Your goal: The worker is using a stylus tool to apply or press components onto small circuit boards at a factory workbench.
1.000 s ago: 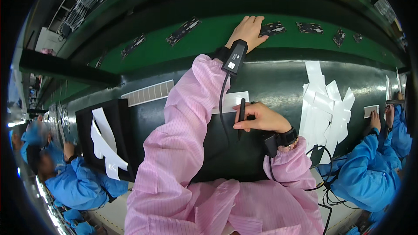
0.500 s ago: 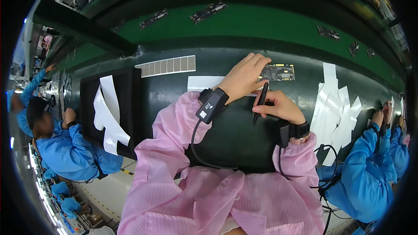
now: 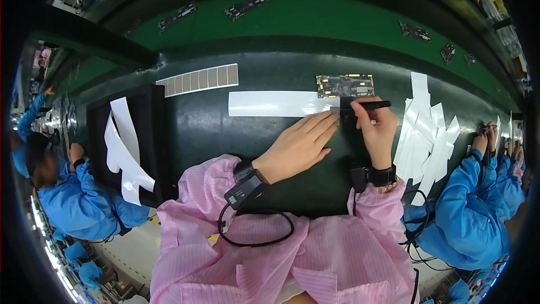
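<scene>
My left hand (image 3: pixel 297 147) lies flat, fingers stretched out, with its fingertips at the right end of a glossy white backing strip (image 3: pixel 270 104). A small grey piece (image 3: pixel 335 110) shows on that end, beside the fingertips. Just to the right, my right hand (image 3: pixel 378 134) is closed round a black pen-shaped tool (image 3: pixel 377 104), held nearly level and pointing right. Whether it is a pen or another slim tool I cannot tell. A dark circuit board (image 3: pixel 345 86) with yellow patches lies just beyond the strip's right end, touched by neither hand.
A sheet of grey labels (image 3: pixel 202 80) lies at the far left. White strips rest in a black tray (image 3: pixel 98 152) on the left; a pile of strips (image 3: pixel 424 135) lies right. More circuit boards (image 3: pixel 251 4) are on the green surface (image 3: pixel 326 17) beyond. Blue-clad people sit either side.
My left hand has left the circuit board, moving nearer and onto the strip's end. My right hand has moved right and slightly away from me, its black tool turned from upright to nearly level.
</scene>
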The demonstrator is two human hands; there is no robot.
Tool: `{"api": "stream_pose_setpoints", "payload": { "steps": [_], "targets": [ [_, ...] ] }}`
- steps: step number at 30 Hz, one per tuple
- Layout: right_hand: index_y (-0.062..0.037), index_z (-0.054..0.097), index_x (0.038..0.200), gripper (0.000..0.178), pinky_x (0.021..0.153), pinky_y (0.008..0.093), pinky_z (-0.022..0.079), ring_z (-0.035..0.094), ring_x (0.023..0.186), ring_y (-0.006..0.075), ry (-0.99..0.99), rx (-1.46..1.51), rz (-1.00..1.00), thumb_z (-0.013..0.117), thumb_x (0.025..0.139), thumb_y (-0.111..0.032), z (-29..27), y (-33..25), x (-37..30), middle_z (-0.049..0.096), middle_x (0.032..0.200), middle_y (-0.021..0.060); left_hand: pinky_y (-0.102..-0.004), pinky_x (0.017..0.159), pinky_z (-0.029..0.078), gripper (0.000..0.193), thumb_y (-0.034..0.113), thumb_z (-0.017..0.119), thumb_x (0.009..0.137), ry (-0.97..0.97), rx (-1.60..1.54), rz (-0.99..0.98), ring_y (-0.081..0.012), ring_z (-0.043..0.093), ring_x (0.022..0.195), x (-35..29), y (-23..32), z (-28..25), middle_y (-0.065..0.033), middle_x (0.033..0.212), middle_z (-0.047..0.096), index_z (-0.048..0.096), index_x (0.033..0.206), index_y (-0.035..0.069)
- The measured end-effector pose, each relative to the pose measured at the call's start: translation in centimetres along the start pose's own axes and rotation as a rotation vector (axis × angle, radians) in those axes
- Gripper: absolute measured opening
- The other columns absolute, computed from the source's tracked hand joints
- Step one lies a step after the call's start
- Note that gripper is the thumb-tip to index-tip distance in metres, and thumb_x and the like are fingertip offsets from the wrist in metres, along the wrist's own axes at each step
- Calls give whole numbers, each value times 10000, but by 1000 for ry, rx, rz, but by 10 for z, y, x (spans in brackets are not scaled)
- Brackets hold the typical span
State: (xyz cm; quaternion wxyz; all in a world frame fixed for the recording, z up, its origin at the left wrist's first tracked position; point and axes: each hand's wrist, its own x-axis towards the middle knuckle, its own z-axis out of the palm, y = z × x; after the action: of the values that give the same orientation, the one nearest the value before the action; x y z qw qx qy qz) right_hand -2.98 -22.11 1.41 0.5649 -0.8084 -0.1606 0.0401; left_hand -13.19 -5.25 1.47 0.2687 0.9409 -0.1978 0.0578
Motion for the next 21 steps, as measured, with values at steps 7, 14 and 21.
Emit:
{"api": "stream_pose_setpoints", "payload": {
  "steps": [7, 14, 21],
  "targets": [
    [17, 661, 885, 79, 478, 208, 415, 551, 519, 68, 21, 41, -13, 691, 835, -37, 6, 4, -2, 634, 709, 31, -386, 1070, 352, 521, 205, 627, 838, 12, 25, -39, -281, 400, 1293, 1, 1, 8, -158, 1364, 440, 479, 1267, -51],
    [27, 657, 877, 84, 479, 207, 418, 560, 525, 71, 26, 79, -1, 690, 837, -39, 10, 6, 0, 632, 708, 39, -383, 1074, 346, 549, 205, 628, 834, 15, 35, -56, -278, 401, 1292, 1, 1, 7, -160, 1364, 440, 462, 1286, -58],
    [30, 656, 872, 88, 477, 209, 419, 565, 519, 76, 27, 70, -2, 693, 836, -42, 12, 7, 0, 632, 704, 43, -380, 1074, 345, 558, 207, 633, 829, 19, 37, -64, -278, 403, 1291, 0, 2, 6, -162, 1364, 441, 461, 1290, -57]
  ]
}}
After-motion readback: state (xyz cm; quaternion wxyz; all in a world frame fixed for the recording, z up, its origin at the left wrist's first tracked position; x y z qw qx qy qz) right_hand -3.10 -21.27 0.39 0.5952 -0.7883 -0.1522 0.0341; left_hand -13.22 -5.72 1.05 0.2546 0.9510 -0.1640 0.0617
